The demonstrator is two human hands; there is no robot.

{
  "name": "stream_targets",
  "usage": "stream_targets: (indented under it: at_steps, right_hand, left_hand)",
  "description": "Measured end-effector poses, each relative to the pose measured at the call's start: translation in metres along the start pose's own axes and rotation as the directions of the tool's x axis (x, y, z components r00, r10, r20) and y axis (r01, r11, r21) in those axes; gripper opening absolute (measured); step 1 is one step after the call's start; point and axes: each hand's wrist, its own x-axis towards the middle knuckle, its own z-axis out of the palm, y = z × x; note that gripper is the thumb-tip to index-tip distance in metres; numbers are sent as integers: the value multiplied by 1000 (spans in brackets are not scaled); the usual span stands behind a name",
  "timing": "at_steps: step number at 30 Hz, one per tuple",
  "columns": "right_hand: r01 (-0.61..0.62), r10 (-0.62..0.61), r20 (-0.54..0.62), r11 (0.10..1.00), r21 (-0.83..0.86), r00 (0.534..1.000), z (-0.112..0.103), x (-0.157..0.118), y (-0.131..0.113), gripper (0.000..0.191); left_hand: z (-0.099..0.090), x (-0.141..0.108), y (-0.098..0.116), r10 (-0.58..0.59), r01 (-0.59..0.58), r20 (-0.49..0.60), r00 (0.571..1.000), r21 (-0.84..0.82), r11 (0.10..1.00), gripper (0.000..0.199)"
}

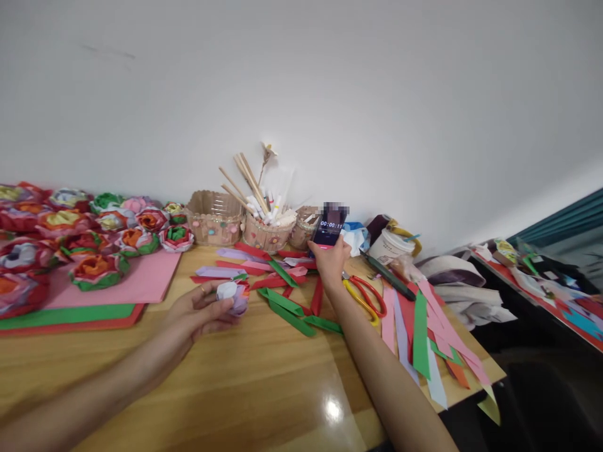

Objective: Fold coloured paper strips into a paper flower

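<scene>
My left hand (202,312) is closed around a small paper flower (239,296) with purple, white and orange petals, lifted over the wooden table. My right hand (331,258) is stretched far forward and grips the lower end of a phone (331,223), thumb on its left side. A running timer shows on the phone's dark screen; the fingers on its far side are partly hidden. Between my hands lie folded green paper strips (285,304) and red strips (252,267). Under my right wrist are yellow-handled scissors (360,301) and red-handled scissors (372,295).
Finished paper flowers (98,271) crowd the left on pink sheets (160,276). Along the wall stand an open basket (214,226), a basket of sticks and pens (267,235) and a white tub (390,246). Loose paper strips (421,339) cover the right table edge.
</scene>
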Motion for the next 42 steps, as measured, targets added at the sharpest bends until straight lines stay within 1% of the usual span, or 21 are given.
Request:
stream_targets:
  at_steps: [2,6,12,15,21,24,27,30,31,32,33,34,35,36,37,38,39,40,41,42]
  right_hand:
    - [2,-1,11,1000,-20,1000,-1,1,1,70]
    - [17,-15,29,999,-40,999,-4,3,4,83]
    - [79,-76,84,997,-27,994,-10,2,12,82]
    - [94,-92,91,995,-25,992,-12,1,15,86]
    - [117,-116,99,993,-2,988,-10,-1,19,91]
    - [127,-127,85,992,5,988,-11,-3,20,91]
    - [140,-140,60,990,-2,988,-17,-2,19,91]
    - [223,-224,-6,974,-40,975,-29,-3,10,85]
    - [266,-268,-38,963,-48,963,-35,-5,4,78]
    - [308,-309,-94,951,-25,947,-41,-10,-4,68]
    - [357,-350,-125,934,35,928,-47,-17,-14,55]
    - [399,-388,-108,908,127,915,-52,-26,-25,41]
    - [419,-423,-36,877,236,905,-56,-37,-37,27]
    - [401,-467,118,844,356,876,-60,-49,-50,16]
    - [359,-517,294,816,452,804,-62,-62,-61,11]
    - [323,-555,424,801,505,716,-63,-73,-72,10]
    - [310,-580,501,795,522,642,-62,-83,-80,9]
    - [316,-606,523,779,541,600,-61,-91,-86,8]
    - [324,-617,541,775,542,571,-58,-96,-91,8]
    - [337,-618,549,778,530,563,-56,-98,-93,9]
  left_hand:
    - [-1,0,1,8,-7,14,1000,-48,999,30]
    - [-4,0,2,30,-18,67,997,-170,985,27]
    - [-6,2,4,70,-41,95,993,-279,960,41]
    - [-5,3,5,79,-36,120,990,-327,944,44]
    - [-6,4,4,80,-20,149,986,-367,930,45]
    - [-6,4,3,81,-28,129,988,-369,929,44]
    - [-7,5,3,77,-38,104,992,-333,942,48]
    - [-8,5,1,80,-45,108,991,-292,955,52]
    - [-8,5,1,84,-50,109,991,-283,958,53]
    - [-8,6,0,91,-59,103,991,-276,959,54]
    - [-7,6,0,103,-74,92,990,-269,960,55]
    - [-7,7,-1,122,-97,77,990,-263,960,55]
    - [-7,8,-2,150,-130,62,987,-252,959,54]
    - [-6,9,-2,187,-170,50,981,-238,956,53]
    - [-6,10,-3,229,-214,41,972,-226,950,52]
    - [-6,12,-4,271,-257,36,962,-216,942,51]
    - [-6,13,-4,308,-294,35,951,-209,933,50]
    - [-6,14,-5,335,-322,33,941,-205,924,50]
    - [-6,15,-5,354,-340,36,934,-203,918,50]
    - [-7,16,-5,369,-353,42,929,-205,913,50]
